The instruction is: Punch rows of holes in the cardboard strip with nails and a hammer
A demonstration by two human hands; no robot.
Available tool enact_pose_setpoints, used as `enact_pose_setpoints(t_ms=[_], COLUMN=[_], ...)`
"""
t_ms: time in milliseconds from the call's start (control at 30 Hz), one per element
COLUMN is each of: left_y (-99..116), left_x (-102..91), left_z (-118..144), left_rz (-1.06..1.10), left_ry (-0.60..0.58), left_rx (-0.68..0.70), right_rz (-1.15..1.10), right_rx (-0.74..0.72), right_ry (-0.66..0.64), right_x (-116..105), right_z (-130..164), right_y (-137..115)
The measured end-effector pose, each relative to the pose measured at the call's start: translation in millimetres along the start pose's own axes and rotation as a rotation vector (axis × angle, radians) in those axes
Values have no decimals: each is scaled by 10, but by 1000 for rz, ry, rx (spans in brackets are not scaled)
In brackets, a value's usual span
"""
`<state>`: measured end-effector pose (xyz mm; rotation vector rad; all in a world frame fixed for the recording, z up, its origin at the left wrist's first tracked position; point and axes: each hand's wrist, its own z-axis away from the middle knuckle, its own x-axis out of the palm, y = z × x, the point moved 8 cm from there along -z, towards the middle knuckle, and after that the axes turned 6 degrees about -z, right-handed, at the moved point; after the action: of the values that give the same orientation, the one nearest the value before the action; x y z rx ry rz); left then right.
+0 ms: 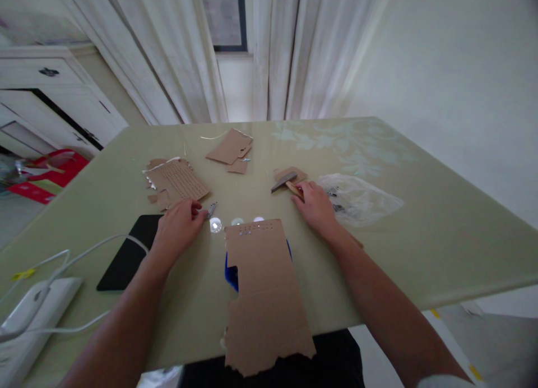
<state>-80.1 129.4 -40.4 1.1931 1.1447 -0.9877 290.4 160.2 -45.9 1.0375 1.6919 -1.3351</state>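
Note:
My right hand is closed around the wooden handle of a hammer, whose metal head rests by a small cardboard scrap. My left hand has its fingers curled, the tips at a few small grey metal pieces that look like nails. Between my arms lies a long torn cardboard sheet, with rows of small holes or studs along its far end and its near end over the table edge. A blue object shows from beneath it. Several clear round discs line its far side.
A clear plastic bag with small dark items lies right of the hammer. Printed cardboard and torn pieces lie farther back. At left are a black flat tablet-like object, white cables and a power strip.

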Motion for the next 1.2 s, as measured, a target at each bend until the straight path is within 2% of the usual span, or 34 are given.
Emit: enact_pose_setpoints(t_ms=[367,500,567,633,733,800,867,967,1033,1100,1133,1200], left_y=[-1,45,66,124,306,433,549,686,805,973,1039,1091], left_x=[56,36,-35,-172,-398,-459,-494,-583,-659,-745,-797,-880], left_z=[10,40,48,81,254,413,563,701,723,736,750,784], left_rz=[-78,-94,-80,56,502,768,904,996,1004,971,946,890], left_ry=[-85,-53,2,122,319,343,347,364,322,254,255,339], left_rx=[19,35,11,15,166,267,328,353,362,433,473,513], right_rz=[-3,5,7,10,16,18,19,20,18,15,13,11], right_rx=[-7,0,4,12,28,32,33,31,27,19,16,11], right_ry=[-6,-15,-17,-20,-27,-27,-23,-20,-17,-14,-12,-4], right_x=[19,12,7,4,3,4,7,17,23,28,29,30], right_z=[-15,-11,-8,-5,1,1,0,-4,-5,-6,-7,-10], right_y=[3,-4,-10,-16,-23,-29,-30,-23,-18,-15,-14,-11])
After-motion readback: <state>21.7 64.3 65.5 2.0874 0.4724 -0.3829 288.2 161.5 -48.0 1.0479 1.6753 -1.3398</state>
